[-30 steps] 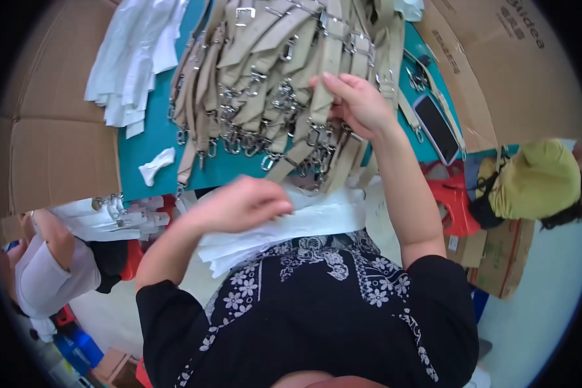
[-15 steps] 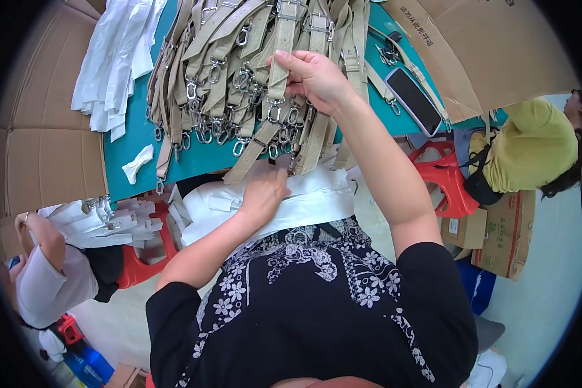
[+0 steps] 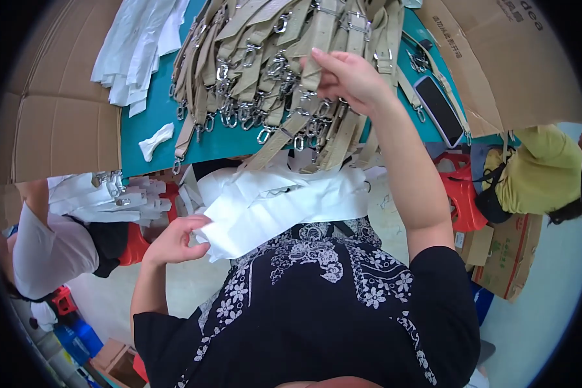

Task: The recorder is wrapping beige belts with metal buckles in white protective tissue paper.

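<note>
Your right hand (image 3: 354, 81) is closed in a pinch, thumb on top and fingers beneath, on one beige strap (image 3: 324, 35) near its clip end. That strap is above the green table (image 3: 159, 97), at the front of a heap of straps (image 3: 204, 64) of the same kind. Its long axis runs away from you, nearly straight, with the near end leaning slightly to your left; the metal clip (image 3: 306, 101) at that end points toward you, and the far end is lost among the other straps. Your left hand (image 3: 173, 242) is at the left end of a white strip (image 3: 255, 223), thumb and fingers curved about its edge; whether they are closed on it, you cannot be told from this view. The strip lies across your lap, below the table edge, its long axis slanting from near left to far right. To the right of the heap, a phone (image 3: 438, 111) lies with its long axis slanting toward your near right, keys (image 3: 418, 61) beyond it. Left of the heap, note a twisted white piece (image 3: 156, 141) near the table edge.
</note>
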Available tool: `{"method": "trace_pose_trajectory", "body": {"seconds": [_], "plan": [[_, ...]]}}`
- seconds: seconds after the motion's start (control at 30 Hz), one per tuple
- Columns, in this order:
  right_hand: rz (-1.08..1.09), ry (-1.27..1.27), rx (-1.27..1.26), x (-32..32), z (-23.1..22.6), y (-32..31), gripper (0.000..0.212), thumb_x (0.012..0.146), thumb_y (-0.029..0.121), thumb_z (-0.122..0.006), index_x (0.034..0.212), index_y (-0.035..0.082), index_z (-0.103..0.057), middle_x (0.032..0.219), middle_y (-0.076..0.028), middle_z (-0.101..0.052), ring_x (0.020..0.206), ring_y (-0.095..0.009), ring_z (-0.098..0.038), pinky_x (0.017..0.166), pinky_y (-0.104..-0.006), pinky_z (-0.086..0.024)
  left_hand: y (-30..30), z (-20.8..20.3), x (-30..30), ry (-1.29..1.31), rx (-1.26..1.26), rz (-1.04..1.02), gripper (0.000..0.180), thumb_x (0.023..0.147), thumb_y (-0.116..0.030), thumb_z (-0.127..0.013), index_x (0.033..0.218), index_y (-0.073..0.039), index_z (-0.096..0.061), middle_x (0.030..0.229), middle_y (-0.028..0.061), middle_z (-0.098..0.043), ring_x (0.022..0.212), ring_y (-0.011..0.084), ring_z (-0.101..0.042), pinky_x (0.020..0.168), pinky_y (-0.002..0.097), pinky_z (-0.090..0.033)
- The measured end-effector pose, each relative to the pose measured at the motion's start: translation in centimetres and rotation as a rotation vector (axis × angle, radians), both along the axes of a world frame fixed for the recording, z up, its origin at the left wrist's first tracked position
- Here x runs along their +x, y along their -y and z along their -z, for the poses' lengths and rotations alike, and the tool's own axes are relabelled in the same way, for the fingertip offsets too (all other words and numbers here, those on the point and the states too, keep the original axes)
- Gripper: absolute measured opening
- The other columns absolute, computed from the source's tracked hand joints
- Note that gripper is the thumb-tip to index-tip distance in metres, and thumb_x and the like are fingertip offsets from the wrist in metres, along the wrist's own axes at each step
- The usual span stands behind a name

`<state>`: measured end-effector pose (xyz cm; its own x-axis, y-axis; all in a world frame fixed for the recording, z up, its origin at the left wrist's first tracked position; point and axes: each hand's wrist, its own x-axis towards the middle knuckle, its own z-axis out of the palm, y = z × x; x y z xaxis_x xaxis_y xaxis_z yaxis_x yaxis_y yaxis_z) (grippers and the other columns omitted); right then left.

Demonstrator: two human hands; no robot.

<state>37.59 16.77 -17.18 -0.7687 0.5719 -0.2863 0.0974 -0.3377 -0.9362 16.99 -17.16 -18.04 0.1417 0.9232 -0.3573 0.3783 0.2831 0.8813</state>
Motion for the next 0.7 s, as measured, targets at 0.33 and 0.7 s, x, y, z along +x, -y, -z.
{"method": "trace_pose_trajectory", "body": {"seconds": [0.33,0.7], "plan": [[-0.614,-0.256,0.665,-2.2,4.5,15.7,0.053,0.068,0.036,-0.071,0.107,0.004,-0.054,0.092,-0.013,-0.061,0.089,-0.024,-0.058,0.080,-0.0362,-0.043,0.0,-3.8,-3.5,-0.061,0.092,-0.039,0.026,0.067,-0.024,-0.072,0.071,-0.002,-0.060,0.064,0.0049,-0.058,0.057,0.0130,-0.053,0.052,0.0258,-0.040],[-0.945,0.194,1.415,-3.2,2.4,19.4,0.008,0.071,0.014,-0.055,0.072,0.008,-0.060,0.069,-0.007,-0.058,0.064,-0.023,-0.061,0.050,-0.0359,-0.046,3.7,-3.2,-6.8,-0.649,-0.156,-0.258,0.032,0.068,-0.018,-0.066,0.092,0.003,-0.062,0.081,0.0105,-0.063,0.067,0.0150,-0.059,0.059,0.0295,-0.046]]}}
